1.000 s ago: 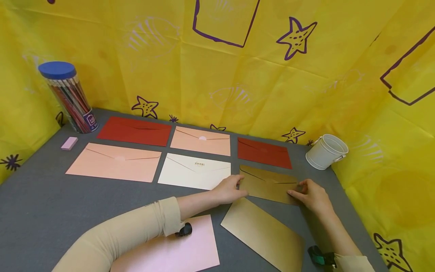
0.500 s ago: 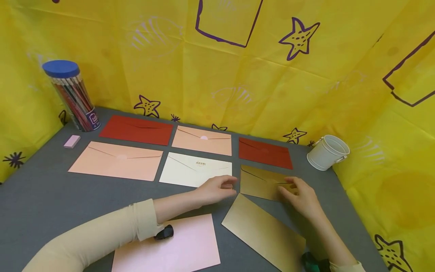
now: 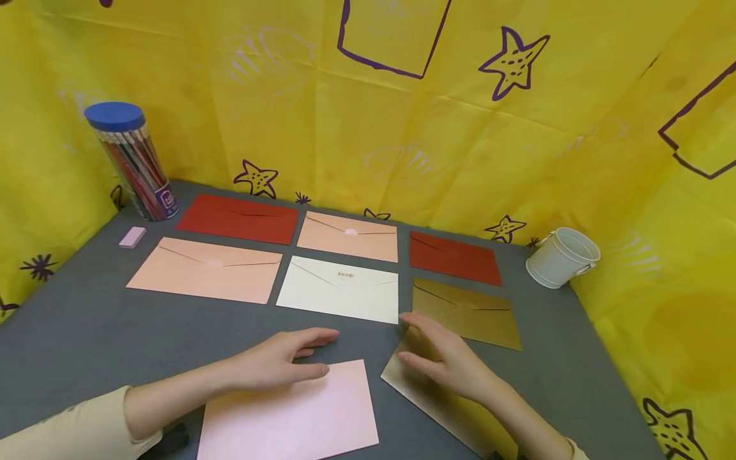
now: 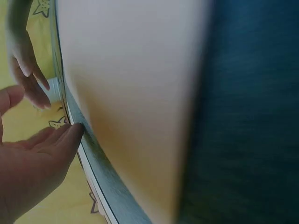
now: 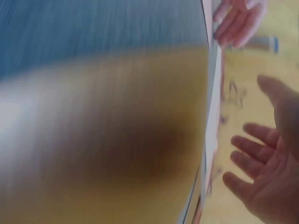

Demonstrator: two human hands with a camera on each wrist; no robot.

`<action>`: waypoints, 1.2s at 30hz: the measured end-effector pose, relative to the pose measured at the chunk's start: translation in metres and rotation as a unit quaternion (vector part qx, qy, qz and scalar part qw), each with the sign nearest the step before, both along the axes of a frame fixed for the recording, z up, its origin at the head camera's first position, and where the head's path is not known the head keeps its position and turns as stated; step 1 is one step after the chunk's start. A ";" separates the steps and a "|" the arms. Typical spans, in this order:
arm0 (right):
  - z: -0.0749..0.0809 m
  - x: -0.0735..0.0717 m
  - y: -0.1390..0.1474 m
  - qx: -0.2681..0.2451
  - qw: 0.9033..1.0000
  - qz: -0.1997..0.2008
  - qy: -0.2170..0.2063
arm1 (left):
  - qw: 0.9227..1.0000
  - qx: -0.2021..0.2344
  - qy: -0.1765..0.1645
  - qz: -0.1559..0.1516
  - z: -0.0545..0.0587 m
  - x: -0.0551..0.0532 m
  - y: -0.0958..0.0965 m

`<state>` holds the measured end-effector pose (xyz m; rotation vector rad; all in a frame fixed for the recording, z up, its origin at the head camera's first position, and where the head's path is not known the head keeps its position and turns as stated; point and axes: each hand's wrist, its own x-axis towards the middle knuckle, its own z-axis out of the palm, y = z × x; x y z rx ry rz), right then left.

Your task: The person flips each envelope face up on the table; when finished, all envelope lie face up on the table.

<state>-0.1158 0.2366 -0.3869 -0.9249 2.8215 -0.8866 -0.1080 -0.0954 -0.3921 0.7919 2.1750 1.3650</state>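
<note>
In the head view my left hand [image 3: 282, 361] hovers over the pale pink envelope or sheet [image 3: 293, 421], fingers loosely extended and holding nothing. My right hand [image 3: 454, 361] is above the slanted gold envelope [image 3: 422, 399], which it partly hides, its fingers spread from the thumb. Both wrist views show the fingers apart with nothing between them. Behind the right hand lies another gold envelope [image 3: 477, 319], flap side up. Beside it is a white envelope [image 3: 339, 291] with a small printed barcode.
A peach envelope [image 3: 207, 268] lies at left. Behind are a red envelope [image 3: 238, 220], a smaller peach envelope [image 3: 347, 239] and another red envelope [image 3: 454, 259]. A pencil tub [image 3: 138, 169] and an eraser [image 3: 133, 237] stand left, a white bucket [image 3: 563, 259] right. Yellow cloth [image 3: 356, 115] hangs behind.
Both hands have come away from the flap-up gold envelope. The left hand moved left and nearer, over the pale pink piece; the right moved left and nearer, over the slanted gold envelope.
</note>
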 end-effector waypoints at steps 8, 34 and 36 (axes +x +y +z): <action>-0.004 0.020 -0.034 0.098 0.975 0.193 -0.042 | 0.989 -0.098 0.067 -0.085 0.001 0.043 -0.040; -0.013 0.029 -0.047 0.179 0.941 0.278 0.073 | 0.942 -0.195 0.224 -0.154 0.001 0.050 -0.062; -0.013 0.029 -0.048 0.173 0.942 0.275 0.084 | 0.953 -0.188 0.178 -0.157 0.006 0.048 -0.064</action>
